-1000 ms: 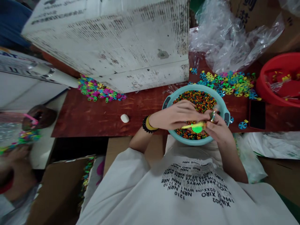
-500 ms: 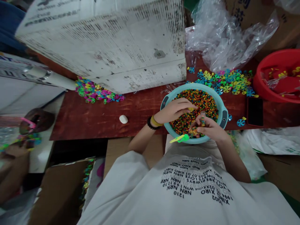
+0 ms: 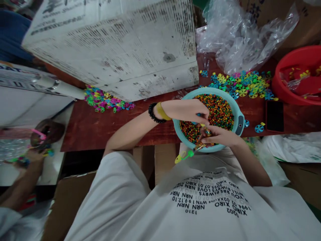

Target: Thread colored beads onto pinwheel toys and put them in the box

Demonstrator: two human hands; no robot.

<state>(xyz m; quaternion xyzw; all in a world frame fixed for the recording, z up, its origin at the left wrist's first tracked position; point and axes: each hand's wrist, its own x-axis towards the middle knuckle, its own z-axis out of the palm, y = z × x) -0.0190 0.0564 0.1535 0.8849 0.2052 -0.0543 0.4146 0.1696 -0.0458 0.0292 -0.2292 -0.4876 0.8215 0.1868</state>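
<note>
Desk: a reddish-brown wooden desk [image 3: 100,124] spans the middle of the frame, carrying nearly everything in view.

Carton: a large white-painted carton with black-streaked sides [image 3: 112,50] fills the upper left.

Bag: a crumpled clear plastic bag [image 3: 238,36] lies at the top right.

Red tub: a round red plastic tub [image 3: 277,83] at the right edge holds yellow plastic pieces [image 3: 304,74].

Basin: a round light-blue plastic basin [image 3: 208,90] sits right of centre, near the desk's front edge, and is heaped with tiny multicoloured beads [image 3: 217,110].

Loose parts: blue, green and yellow plastic pinwheels [image 3: 247,85] lie just behind the basin; pink, green and blue plastic rings [image 3: 107,103] lie against the carton's foot.

Hands: the left hand [image 3: 192,112], wearing a black beaded bracelet [image 3: 152,112] and a yellow wristband [image 3: 163,112], curls over the basin, fingers pinched closed on something too small to tell. The right hand [image 3: 220,137] is closed around a narrow clear tube [image 3: 199,146].

Tube: it slants across the basin's near rim, its green-and-yellow plastic end [image 3: 183,156] sticking out beyond the basin.

Lower left: another person's hand [image 3: 35,157] works at the frame's edge, its hold unclear.
</note>
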